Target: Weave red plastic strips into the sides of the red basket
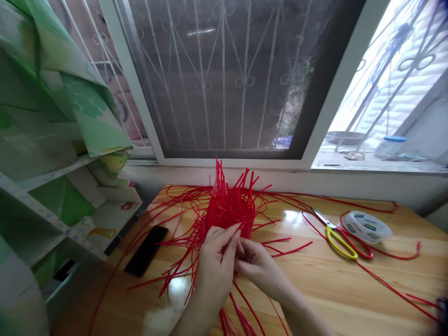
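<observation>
A red woven piece point(231, 205), basket-like, stands on the wooden table with many loose red strands sticking out on all sides. My left hand point(219, 247) is closed at its near edge, thumb and fingers pinched on a red strand. Close against it, my right hand point(254, 263) has its fingers curled and pressed together by the same edge. What the right fingers grip is hidden between the two hands. Several red strands point(245, 298) hang out below the hands toward the table's front.
A black phone point(146, 251) lies left of the weaving. Scissors with yellow and red handles point(339, 242) lie to the right, beside a white plastic container point(367, 227). Long red strands point(388, 298) cross the wooden table point(308, 280). Shelves point(115, 210) stand at left, a barred window behind.
</observation>
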Motion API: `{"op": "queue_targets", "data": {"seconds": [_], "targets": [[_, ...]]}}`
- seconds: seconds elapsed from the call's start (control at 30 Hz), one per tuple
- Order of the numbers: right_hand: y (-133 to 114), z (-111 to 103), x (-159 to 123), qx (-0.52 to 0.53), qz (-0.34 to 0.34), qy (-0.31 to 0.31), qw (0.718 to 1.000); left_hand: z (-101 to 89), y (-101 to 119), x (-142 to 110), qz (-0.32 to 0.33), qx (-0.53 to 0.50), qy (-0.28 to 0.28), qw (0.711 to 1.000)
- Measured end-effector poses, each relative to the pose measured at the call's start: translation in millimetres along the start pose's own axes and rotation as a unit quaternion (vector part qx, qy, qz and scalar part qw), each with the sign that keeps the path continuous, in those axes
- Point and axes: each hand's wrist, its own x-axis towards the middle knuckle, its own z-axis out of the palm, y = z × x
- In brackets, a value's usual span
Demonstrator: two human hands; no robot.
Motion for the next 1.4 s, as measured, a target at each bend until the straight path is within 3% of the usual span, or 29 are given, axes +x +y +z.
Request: {"op": "queue_targets", "data": {"seconds": [0.07,0.1,0.17,0.23,0.3,0.4,0.67,0.77,0.87,1.13,1.27,1.4], "targets": [[-9.7,-12.0,-1.3,-0.078,-0.010,-0.032,0.996,-2.1,-2.2,1.6,-0.045,-0.017,-0.005,0.999],[-15.3,-19.3,-1.1,-0.112,-0.022,-0.012,0.993,-3.8,-2.0,2.7,-0.052,-0.019,-0.012,0.998],[-25.8,-34.4,1.9,-0.175,-0.063,0.080,0.979,-8.0,1.1,5.1,-0.044,-0.002,-0.017,0.999],[-33.8,-46.9,7.7,-0.259,-0.108,0.160,0.946,-11.5,6.7,7.5,-0.018,0.057,-0.007,0.998],[-38.7,-54.7,14.5,-0.352,-0.129,0.182,0.909,-13.4,12.0,9.1,0.015,0.132,0.002,0.991],[-41.9,-58.7,22.1,-0.455,-0.114,0.146,0.871,-12.8,15.0,9.7,0.057,0.215,0.002,0.975],[-47.9,-55.3,25.9,-0.553,-0.092,0.065,0.825,-5.2,16.9,11.1,0.063,0.342,0.022,0.937],[-51.9,-52.7,26.3,-0.552,-0.078,0.050,0.829,-1.4,22.8,14.0,0.029,0.372,0.011,0.928],[-56.5,-53.4,27.2,-0.519,-0.075,0.029,0.851,1.9,26.0,17.8,-0.010,0.384,-0.018,0.923],[-76.9,-60.2,31.8,-0.430,-0.003,-0.091,0.898,7.6,20.7,24.1,-0.037,0.375,-0.029,0.926],[-82.7,-61.0,44.1,-0.399,0.068,-0.123,0.906,11.0,18.8,26.4,-0.033,0.376,-0.010,0.926],[-82.0,-66.0,66.4,-0.423,0.133,-0.128,0.887,11.8,17.5,28.4,-0.027,0.379,0.008,0.925]]}}
